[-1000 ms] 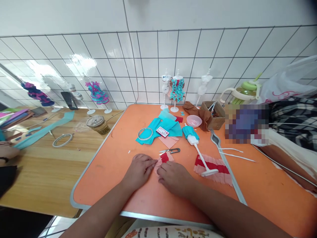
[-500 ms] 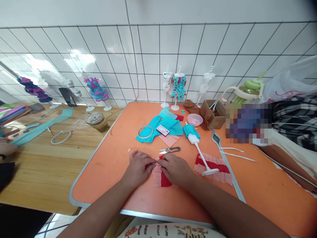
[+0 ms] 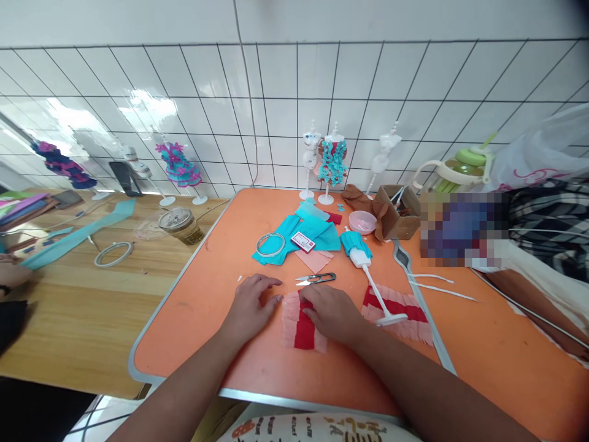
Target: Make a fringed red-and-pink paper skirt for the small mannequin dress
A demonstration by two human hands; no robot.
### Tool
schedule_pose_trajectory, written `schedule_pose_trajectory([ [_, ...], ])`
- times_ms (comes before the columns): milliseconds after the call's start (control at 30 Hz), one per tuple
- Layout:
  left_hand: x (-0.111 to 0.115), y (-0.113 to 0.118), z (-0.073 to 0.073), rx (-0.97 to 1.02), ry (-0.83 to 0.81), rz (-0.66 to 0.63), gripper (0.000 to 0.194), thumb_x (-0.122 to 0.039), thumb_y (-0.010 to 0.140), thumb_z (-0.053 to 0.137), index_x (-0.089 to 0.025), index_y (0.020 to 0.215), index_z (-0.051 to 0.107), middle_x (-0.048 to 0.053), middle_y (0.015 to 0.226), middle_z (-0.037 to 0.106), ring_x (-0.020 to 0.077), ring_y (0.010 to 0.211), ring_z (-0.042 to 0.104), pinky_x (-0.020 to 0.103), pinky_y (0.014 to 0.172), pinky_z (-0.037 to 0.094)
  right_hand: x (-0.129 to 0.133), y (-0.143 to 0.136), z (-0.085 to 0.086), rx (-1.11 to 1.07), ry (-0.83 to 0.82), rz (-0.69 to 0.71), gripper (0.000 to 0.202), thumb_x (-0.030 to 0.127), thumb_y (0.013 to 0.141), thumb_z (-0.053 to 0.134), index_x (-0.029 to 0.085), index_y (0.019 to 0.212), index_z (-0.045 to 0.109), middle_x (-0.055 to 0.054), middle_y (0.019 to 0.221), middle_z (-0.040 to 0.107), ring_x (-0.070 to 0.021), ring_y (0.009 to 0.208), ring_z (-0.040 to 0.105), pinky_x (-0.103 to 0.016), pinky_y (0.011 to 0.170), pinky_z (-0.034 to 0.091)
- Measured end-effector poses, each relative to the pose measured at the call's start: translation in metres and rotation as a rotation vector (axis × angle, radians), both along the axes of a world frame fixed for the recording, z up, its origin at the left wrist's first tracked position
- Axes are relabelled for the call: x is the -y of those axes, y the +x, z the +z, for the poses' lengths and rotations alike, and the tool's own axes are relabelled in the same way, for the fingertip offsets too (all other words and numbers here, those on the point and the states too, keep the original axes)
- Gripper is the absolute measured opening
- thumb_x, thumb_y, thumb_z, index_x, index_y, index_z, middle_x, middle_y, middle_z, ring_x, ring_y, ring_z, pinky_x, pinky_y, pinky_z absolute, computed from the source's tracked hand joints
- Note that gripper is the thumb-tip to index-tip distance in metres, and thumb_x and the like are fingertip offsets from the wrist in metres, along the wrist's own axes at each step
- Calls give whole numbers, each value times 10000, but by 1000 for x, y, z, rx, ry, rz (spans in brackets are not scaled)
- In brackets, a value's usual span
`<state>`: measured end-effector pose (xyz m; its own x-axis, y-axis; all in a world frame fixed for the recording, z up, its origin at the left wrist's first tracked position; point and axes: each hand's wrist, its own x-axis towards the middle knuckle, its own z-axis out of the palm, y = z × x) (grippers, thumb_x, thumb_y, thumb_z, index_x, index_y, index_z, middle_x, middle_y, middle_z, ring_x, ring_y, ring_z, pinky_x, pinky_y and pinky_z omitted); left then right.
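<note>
A pink ruffled cloth with a red stripe lies on the orange table in front of me. My left hand is just left of it, thumb and fingers apart, holding nothing. My right hand rests over the cloth's upper right part, its fingers bent together on the red stripe. Thread snips lie just beyond the hands. To the right, a second pink and red cloth lies partly under the stand of a tipped small dress form wrapped in turquoise cloth.
Turquoise fabric with a hoop and a small box lies farther back. Behind are a pink bowl, a cardboard box and upright dress forms. A person's hand is at far left.
My left hand has drawn left off the cloth and its fingers have spread. My right hand stays on the cloth, and more of the pink ruffle and red stripe shows.
</note>
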<state>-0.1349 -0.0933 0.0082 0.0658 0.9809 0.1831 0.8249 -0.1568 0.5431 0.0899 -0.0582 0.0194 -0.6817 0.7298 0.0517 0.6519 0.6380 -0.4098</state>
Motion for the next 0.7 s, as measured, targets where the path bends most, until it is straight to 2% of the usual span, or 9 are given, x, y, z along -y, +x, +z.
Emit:
schedule_pose_trajectory([
  [100,-2,-6,1,13,9,53,232,-313,870,542,-247,1061,656,45,991,646,218,937,599,411,859,473,10,0,7,-82,73,23,190,148,884,452,206,1025,565,-71,1155,612,-212,1036,555,-290,756,431],
  [167,-4,-8,0,34,20,77,230,-309,867,543,-238,1049,664,50,982,651,218,946,598,406,862,480,23,-5,8,-65,70,84,211,281,867,540,194,1057,571,-84,1107,621,-236,994,560,-316,757,452],
  [233,-4,-10,-1,45,19,76,226,-323,871,539,-235,1030,674,54,986,656,221,967,595,406,873,482,37,-10,7,63,43,142,290,382,828,602,173,1029,594,-98,1011,646,-257,888,579,-339,688,465],
  [300,-4,-12,1,65,-1,71,237,-356,883,526,-239,1023,677,54,1007,662,222,988,595,400,873,486,45,-13,7,181,31,159,203,308,854,564,161,984,619,-109,951,664,-246,802,589,-331,627,454],
  [367,-5,-15,7,104,-28,67,265,-395,892,509,-241,1031,675,54,1037,666,219,1007,599,388,879,487,46,-10,17,170,32,145,148,214,879,500,173,922,635,-100,900,674,-226,771,591,-315,617,440],
  [467,-12,-16,23,148,-99,21,320,-452,902,476,-244,1033,680,50,1049,678,216,988,617,366,866,490,32,14,49,-119,-75,7,120,236,867,514,215,820,624,-43,841,671,-203,800,588,-296,661,435],
  [533,-22,-9,37,153,-203,-40,372,-508,899,449,-245,1000,692,42,1007,694,215,911,638,340,789,503,18,41,75,-337,-324,-103,120,230,862,504,228,806,609,0,767,645,-159,722,578,-258,634,429],
  [633,-51,21,54,230,-434,-85,483,-620,861,432,-220,917,698,46,898,715,207,773,656,294,656,507,2,86,100,-639,-636,-238,179,391,877,520,229,871,597,9,734,581,-137,640,536,-228,557,404],
  [700,-80,54,60,362,-652,-47,561,-667,848,399,-189,946,675,72,839,724,200,717,667,276,610,510,-2,110,102,-802,-724,-368,216,429,842,569,220,882,600,4,751,568,-130,627,527,-218,539,397],
])
